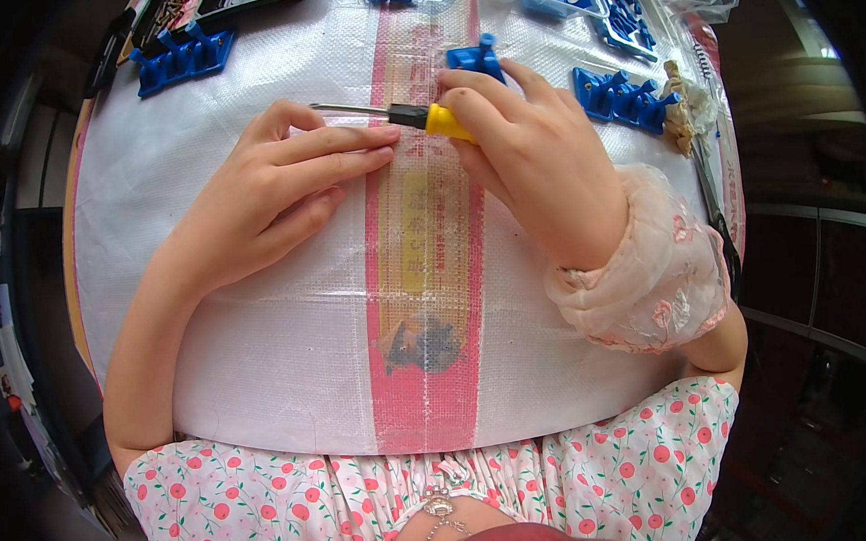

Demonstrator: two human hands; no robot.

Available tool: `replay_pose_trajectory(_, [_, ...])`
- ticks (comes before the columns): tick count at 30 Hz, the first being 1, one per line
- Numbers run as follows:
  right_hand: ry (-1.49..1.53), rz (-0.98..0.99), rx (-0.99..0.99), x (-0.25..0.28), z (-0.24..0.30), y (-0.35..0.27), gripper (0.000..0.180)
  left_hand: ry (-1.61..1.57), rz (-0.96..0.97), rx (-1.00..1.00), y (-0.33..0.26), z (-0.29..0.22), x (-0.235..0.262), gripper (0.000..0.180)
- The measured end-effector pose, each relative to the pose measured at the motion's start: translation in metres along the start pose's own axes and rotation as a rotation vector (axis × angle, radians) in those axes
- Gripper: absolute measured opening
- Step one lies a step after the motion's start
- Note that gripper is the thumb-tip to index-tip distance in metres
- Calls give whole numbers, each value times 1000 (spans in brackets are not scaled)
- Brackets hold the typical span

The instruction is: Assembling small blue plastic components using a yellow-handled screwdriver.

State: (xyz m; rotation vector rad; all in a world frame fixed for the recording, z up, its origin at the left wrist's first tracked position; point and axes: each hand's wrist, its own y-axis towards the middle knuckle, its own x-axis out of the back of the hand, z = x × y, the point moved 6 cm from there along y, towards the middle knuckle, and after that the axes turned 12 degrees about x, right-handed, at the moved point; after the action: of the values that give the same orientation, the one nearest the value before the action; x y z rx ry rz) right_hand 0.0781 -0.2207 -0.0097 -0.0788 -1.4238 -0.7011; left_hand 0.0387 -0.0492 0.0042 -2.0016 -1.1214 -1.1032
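right hand [530,153] grip closed on yellow-handled screwdriver [400,115], left hand [272,191] flat, ungripping, fingers on its shaft

A small screwdriver [395,115] with a yellow handle, black collar and thin metal shaft lies nearly level above the white woven sheet [261,358]. Just behind its handle sits a blue plastic piece [476,58], partly hidden by fingers.

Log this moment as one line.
right hand: holds screwdriver | left hand: fingers on shaft, resting on woven sheet | blue part: beside right hand
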Motion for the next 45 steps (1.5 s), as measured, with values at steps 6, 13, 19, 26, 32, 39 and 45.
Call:
replay_pose_trajectory(6, [-101, 14, -101, 12, -14, -32, 22, -9, 14, 10, -3, 1, 1, 47])
replay_pose_trajectory(13, [-246, 45, -124, 17, -22, -46, 20, -7, 28, 18, -1, 0, 0, 47])
replay_pose_trajectory(19, [-137, -185, 2, 54, 1, -51, 30, 16, 31, 37, -5, 0, 1, 46])
replay_pose_trajectory(26, [4, -470, -215, 74, -127, -100, 22, 33, 14, -9, 0, 2, -3, 41])
replay_pose_trajectory(32, [452, -204, -702, 34, -162, -124, 19, 13, 32, 26, -4, 5, -2, 45])
replay_pose_trajectory(39, [102, -292, -491, 60, -148, -112, 20, -7, 42, 32, -4, 8, -5, 48])
replay_pose_trajectory(45, [256, -305, -329, 64, -69, -88, 20, -52, 73, 64, -3, 10, -8, 47])
